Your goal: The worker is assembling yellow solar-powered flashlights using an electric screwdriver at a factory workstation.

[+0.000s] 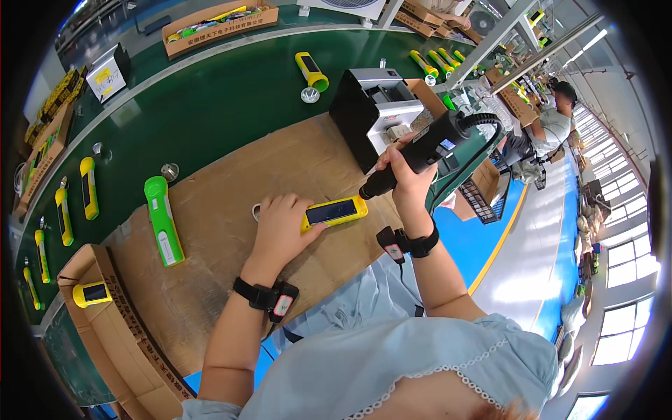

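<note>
Yellow flashlight (336, 212), lying on the cardboard sheet (217, 210) spread over the green desk (231, 91), has both hands at it! Sweeping from the left, we pass an open carton (122, 346), then a green flashlight (164, 220), and reach the left hand (283, 224), its grip clasping the yellow one's left end. Over to the right hand (409, 178), its grip wrapped around a black electric screwdriver (437, 143), nose at the flashlight's other end!
</note>
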A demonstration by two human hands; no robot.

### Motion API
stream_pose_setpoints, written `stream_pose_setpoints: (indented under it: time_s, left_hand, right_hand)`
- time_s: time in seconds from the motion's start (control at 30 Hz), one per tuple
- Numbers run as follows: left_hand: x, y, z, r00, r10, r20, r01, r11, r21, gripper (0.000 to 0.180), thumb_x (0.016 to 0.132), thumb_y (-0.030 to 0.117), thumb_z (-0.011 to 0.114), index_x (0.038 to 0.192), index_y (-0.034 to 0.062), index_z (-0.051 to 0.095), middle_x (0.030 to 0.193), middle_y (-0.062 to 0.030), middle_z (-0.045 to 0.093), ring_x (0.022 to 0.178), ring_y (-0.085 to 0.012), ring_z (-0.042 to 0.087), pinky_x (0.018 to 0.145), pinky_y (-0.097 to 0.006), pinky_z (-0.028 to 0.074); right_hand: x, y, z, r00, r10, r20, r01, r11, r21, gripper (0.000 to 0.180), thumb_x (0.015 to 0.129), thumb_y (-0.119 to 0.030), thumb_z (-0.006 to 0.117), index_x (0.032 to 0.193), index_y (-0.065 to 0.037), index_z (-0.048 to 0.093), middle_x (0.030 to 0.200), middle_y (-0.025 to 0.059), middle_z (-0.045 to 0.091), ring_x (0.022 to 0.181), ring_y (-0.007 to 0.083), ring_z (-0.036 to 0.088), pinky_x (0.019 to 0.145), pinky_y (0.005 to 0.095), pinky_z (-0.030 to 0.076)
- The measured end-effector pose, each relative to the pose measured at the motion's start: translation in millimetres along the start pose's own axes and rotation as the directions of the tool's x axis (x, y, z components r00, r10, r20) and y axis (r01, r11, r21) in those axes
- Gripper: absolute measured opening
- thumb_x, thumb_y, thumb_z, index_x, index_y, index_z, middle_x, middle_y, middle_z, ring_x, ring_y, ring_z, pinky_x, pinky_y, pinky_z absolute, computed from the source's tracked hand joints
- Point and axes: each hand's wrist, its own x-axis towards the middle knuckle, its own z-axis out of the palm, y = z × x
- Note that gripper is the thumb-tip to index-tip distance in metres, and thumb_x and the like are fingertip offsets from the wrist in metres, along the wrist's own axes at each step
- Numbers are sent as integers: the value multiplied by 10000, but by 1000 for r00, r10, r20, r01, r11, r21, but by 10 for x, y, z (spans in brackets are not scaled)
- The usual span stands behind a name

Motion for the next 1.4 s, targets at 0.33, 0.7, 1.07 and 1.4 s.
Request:
stream_pose_setpoints:
  time_s: [0.33, 0.7, 1.07, 1.4]
  left_hand:
    - [11, -57, 37, 999, 14, -32, -14, 1000, 14, 394, 719, 339, 732, 992, 69, 640, 932, -82, 601, 903, -265, 560, 839, -389, 381]
    - [-63, 36, -53, 997, 14, 71, -22, 994, 110, 351, 713, 200, 694, 1033, 96, 597, 956, -94, 590, 949, -287, 546, 864, -405, 381]
    - [7, 143, -37, 921, 314, -230, -247, 928, 278, 372, 684, 62, 693, 1030, 142, 579, 994, -17, 570, 965, -204, 531, 890, -408, 336]
    - [2, 161, -14, 926, 269, -266, -272, 962, 26, 402, 618, 159, 773, 961, 105, 570, 941, -46, 614, 911, -239, 558, 866, -426, 370]
  right_hand:
    - [90, -123, 43, 1000, 2, -4, -2, 1000, 8, 409, 784, -5, 663, 1144, 22, 471, 733, 56, 606, 638, 136, 602, 621, 274, 487]
    - [830, -252, -442, 911, -346, -225, 337, 938, -79, 467, 804, -37, 654, 1190, 61, 411, 714, 100, 580, 590, 179, 591, 572, 315, 503]
    - [923, -286, -472, 975, -224, -12, 220, 966, -138, 397, 808, -36, 632, 1160, 61, 476, 672, 83, 559, 552, 171, 564, 537, 298, 471]
    - [-256, -807, -427, 973, -202, -110, 219, 960, 176, 556, 816, -112, 632, 1266, -41, 316, 754, 130, 561, 610, 227, 562, 587, 369, 495]
